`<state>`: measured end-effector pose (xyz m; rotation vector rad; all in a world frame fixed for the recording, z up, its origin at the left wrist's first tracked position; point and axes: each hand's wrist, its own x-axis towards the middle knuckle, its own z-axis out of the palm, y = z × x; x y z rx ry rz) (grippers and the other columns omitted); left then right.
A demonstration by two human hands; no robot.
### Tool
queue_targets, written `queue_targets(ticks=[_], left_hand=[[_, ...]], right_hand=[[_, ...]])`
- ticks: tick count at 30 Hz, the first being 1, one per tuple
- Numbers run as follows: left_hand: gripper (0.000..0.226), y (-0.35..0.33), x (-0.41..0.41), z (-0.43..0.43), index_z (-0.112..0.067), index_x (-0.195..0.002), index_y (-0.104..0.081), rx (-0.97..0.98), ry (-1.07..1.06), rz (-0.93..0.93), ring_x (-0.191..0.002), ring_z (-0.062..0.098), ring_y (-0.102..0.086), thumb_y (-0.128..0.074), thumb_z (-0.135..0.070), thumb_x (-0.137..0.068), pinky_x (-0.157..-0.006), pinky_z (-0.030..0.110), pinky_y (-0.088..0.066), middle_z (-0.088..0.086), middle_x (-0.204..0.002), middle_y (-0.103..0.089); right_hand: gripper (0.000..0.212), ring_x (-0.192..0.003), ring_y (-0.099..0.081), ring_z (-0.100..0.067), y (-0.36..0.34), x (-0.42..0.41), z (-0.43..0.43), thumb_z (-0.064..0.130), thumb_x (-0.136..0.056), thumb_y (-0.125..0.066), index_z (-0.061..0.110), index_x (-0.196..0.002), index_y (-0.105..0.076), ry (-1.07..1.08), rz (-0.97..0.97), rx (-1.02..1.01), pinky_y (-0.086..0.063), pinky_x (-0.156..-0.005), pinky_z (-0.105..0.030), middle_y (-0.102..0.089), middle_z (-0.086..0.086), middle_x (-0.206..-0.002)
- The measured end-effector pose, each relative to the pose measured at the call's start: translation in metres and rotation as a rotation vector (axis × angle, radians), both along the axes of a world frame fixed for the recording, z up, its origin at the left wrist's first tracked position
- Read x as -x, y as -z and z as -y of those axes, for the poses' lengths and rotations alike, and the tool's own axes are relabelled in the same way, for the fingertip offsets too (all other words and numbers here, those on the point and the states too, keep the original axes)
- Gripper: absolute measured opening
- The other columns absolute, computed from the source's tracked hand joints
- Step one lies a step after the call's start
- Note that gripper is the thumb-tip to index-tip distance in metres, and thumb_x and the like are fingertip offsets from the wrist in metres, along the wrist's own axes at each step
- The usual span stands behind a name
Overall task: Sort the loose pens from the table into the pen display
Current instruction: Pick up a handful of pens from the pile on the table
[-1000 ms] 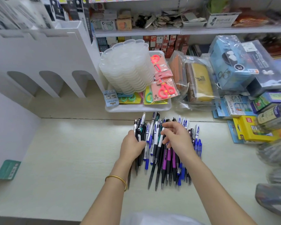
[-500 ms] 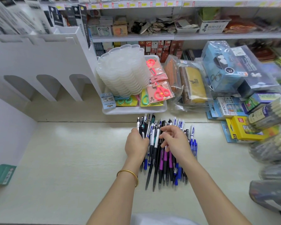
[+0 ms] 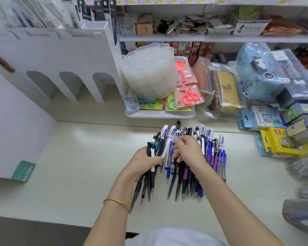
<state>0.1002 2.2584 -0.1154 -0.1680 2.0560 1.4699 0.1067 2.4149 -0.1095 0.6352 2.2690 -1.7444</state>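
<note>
A pile of loose pens (image 3: 194,167), black, blue, purple and white, lies on the pale table (image 3: 75,167) in front of me. My left hand (image 3: 142,162) grips a bundle of several dark pens (image 3: 148,183) at the pile's left side, their tips pointing toward me. My right hand (image 3: 188,150) reaches over the pile with curled fingers and pinches a white-and-blue pen (image 3: 169,142) beside the bundle. The white pen display (image 3: 48,55) with arched openings stands at the back left.
A white tray (image 3: 160,114) behind the pens holds stacked clear plastic palettes (image 3: 149,71) and packaged scissors (image 3: 187,96). Bagged pencil cases, boxes and a yellow pack (image 3: 277,141) crowd the right side. A white panel with a teal label (image 3: 23,171) stands at the left.
My left hand has closed round a bundle of dark pens and lifted them a little apart from the pile. My right hand has moved left onto a white-and-blue pen.
</note>
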Motion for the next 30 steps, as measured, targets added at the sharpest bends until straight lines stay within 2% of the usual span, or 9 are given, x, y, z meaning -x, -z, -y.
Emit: queue_targets(ticks=[6,8,12,16,18,21,24,27,30], left_hand=[[0.012,-0.002,-0.006,0.01,-0.011,-0.091,-0.059,-0.161,-0.178,0.043,-0.06,0.012,-0.059,-0.065,-0.004,-0.084,-0.058,0.029,-0.048,0.003,-0.071,-0.06],[0.012,-0.002,-0.005,0.013,-0.009,-0.096,-0.06,-0.258,-0.324,0.087,-0.064,0.016,-0.058,-0.066,-0.006,-0.086,-0.06,0.031,-0.049,0.007,-0.074,-0.06],[0.01,-0.009,0.002,0.011,-0.003,-0.099,-0.058,-0.442,-0.438,0.076,-0.056,0.014,-0.058,-0.061,-0.003,-0.089,-0.05,0.026,-0.048,0.009,-0.074,-0.059],[0.017,-0.019,0.008,0.007,0.001,-0.108,-0.058,-0.632,-0.499,0.09,-0.065,0.023,-0.069,-0.059,-0.004,-0.092,-0.053,0.031,-0.054,0.019,-0.085,-0.067],[0.013,-0.021,0.01,0.008,-0.002,-0.104,-0.058,-0.641,-0.538,0.083,-0.067,0.027,-0.07,-0.06,-0.004,-0.091,-0.055,0.037,-0.056,0.018,-0.083,-0.067],[0.016,-0.022,0.014,0.007,-0.006,-0.1,-0.056,-0.534,-0.603,-0.014,-0.072,0.027,-0.066,-0.066,-0.005,-0.087,-0.068,0.044,-0.058,0.012,-0.08,-0.064],[0.02,-0.029,0.018,0.006,-0.011,-0.1,-0.057,-0.381,-0.679,-0.169,-0.075,0.019,-0.06,-0.069,-0.006,-0.084,-0.07,0.034,-0.053,0.003,-0.081,-0.061],[0.02,-0.047,0.023,0.008,-0.018,-0.092,-0.055,-0.348,-0.721,-0.352,-0.07,0.01,-0.059,-0.068,-0.006,-0.084,-0.069,0.024,-0.05,-0.001,-0.08,-0.06],[0.023,-0.066,0.026,0.006,-0.02,-0.087,-0.052,-0.355,-0.719,-0.499,-0.058,-0.003,-0.056,-0.068,-0.004,-0.084,-0.06,0.012,-0.046,-0.005,-0.075,-0.058]], right_hand=[[0.023,-0.051,-0.05,-0.016,-0.012,0.011,0.02,0.018,-0.099,-0.049,-0.004,-0.101,-0.057,-0.056,-0.068,0.04,-0.039,-0.049,-0.029,-0.054,-0.008,-0.062],[0.019,-0.049,-0.047,-0.014,-0.015,0.011,0.022,0.016,-0.099,-0.049,0.001,-0.104,-0.059,-0.083,-0.105,0.041,-0.039,-0.049,-0.028,-0.052,-0.007,-0.06],[0.022,-0.052,-0.055,-0.01,-0.015,0.004,0.035,0.015,-0.094,-0.058,0.016,-0.116,-0.056,-0.202,-0.184,0.002,-0.044,-0.051,-0.027,-0.061,-0.005,-0.068],[0.013,-0.053,-0.053,-0.006,-0.015,0.001,0.046,0.015,-0.093,-0.058,0.022,-0.104,-0.061,-0.172,-0.312,-0.072,-0.045,-0.054,-0.026,-0.059,0.005,-0.064],[0.023,-0.055,-0.052,-0.005,-0.017,-0.001,0.047,0.012,-0.096,-0.052,0.029,-0.104,-0.066,-0.182,-0.311,-0.053,-0.047,-0.055,-0.026,-0.058,0.01,-0.064],[0.034,-0.058,-0.052,-0.004,-0.022,-0.003,0.048,0.008,-0.096,-0.048,0.035,-0.106,-0.067,-0.157,-0.265,0.107,-0.047,-0.056,-0.023,-0.06,0.014,-0.069],[0.026,-0.07,-0.058,-0.009,-0.019,-0.004,0.048,0.012,-0.097,-0.05,0.02,-0.119,-0.061,0.057,-0.181,0.268,-0.051,-0.064,-0.026,-0.065,-0.001,-0.097],[0.028,-0.093,-0.06,-0.019,-0.011,-0.01,0.054,0.031,-0.1,-0.046,0.016,-0.119,-0.06,0.111,0.102,0.375,-0.052,-0.083,-0.037,-0.063,-0.003,-0.107],[0.043,-0.099,-0.061,-0.029,-0.018,-0.014,0.07,0.047,-0.099,-0.04,0.013,-0.106,-0.066,0.181,0.335,0.793,-0.054,-0.082,-0.047,-0.066,-0.006,-0.103]])
